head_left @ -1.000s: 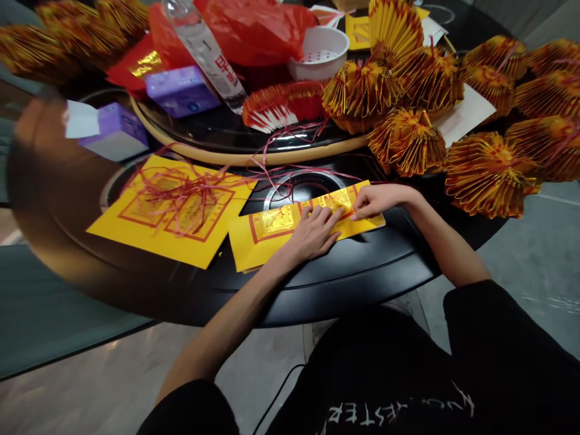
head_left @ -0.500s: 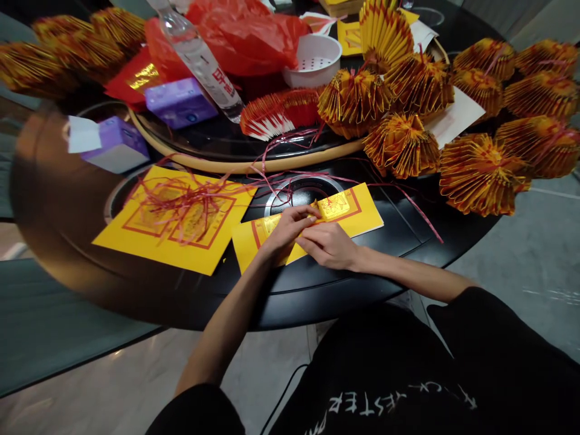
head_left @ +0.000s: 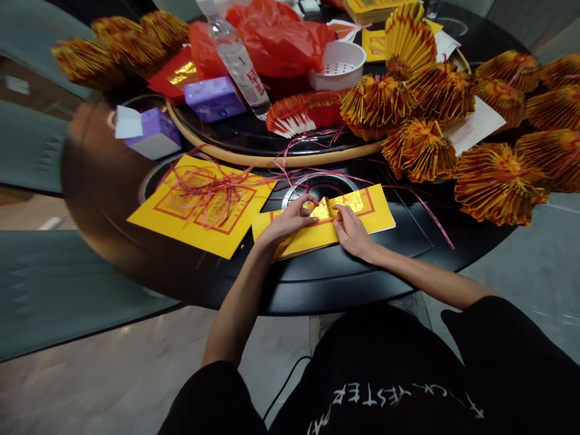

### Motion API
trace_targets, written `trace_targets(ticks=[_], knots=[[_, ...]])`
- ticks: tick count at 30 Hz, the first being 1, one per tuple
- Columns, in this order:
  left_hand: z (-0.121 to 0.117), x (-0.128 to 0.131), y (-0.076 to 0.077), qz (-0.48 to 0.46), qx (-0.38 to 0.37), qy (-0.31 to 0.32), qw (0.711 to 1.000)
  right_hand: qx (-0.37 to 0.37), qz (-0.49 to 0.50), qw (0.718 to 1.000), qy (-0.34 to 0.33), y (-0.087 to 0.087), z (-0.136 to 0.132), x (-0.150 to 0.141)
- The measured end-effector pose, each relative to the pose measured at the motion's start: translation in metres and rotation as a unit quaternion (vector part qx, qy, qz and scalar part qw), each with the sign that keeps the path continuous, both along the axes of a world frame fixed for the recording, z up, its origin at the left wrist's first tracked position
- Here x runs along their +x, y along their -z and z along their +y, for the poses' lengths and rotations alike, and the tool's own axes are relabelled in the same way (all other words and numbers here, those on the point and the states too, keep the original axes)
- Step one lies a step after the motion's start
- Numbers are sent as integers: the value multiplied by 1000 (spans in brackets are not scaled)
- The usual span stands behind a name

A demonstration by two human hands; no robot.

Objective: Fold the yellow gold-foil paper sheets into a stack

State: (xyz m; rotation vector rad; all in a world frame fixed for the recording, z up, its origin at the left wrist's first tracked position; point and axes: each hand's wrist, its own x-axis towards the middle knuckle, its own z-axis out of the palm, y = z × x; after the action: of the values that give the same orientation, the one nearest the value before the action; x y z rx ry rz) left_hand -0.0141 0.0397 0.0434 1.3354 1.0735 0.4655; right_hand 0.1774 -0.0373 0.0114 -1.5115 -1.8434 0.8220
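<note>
Paper (head_left: 312, 237) runs left-to-right, left hand (head_left: 290, 220) and right hand (head_left: 354, 234) flanking its middle (left grip parted, right can't tell)!

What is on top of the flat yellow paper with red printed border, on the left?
A loose tangle of thin pinkish strings lies on the paper. It covers parts of the gold print; what is beneath the paper cannot be seen.

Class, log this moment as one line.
left hand: at folded yellow paper | right hand: at folded yellow paper | nearby: pink strings on yellow sheet
</note>
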Motion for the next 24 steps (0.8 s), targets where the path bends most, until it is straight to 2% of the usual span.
trace_targets(ticks=[5,14,18,24], knots=[[0,-12,-7,47,54,-14,997,-16,-104,994,-31,-3,-2,-3],[0,-43,-4,87,32,-53,994,-43,-269,959,-76,-15,-2,-15],[4,-53,-4,92,61,-44,993,-51,-307,946,-89,-19,0,-20],[10,-65,5,151,122,-4,981,-70,-371,921,-95,-24,4,-28]])
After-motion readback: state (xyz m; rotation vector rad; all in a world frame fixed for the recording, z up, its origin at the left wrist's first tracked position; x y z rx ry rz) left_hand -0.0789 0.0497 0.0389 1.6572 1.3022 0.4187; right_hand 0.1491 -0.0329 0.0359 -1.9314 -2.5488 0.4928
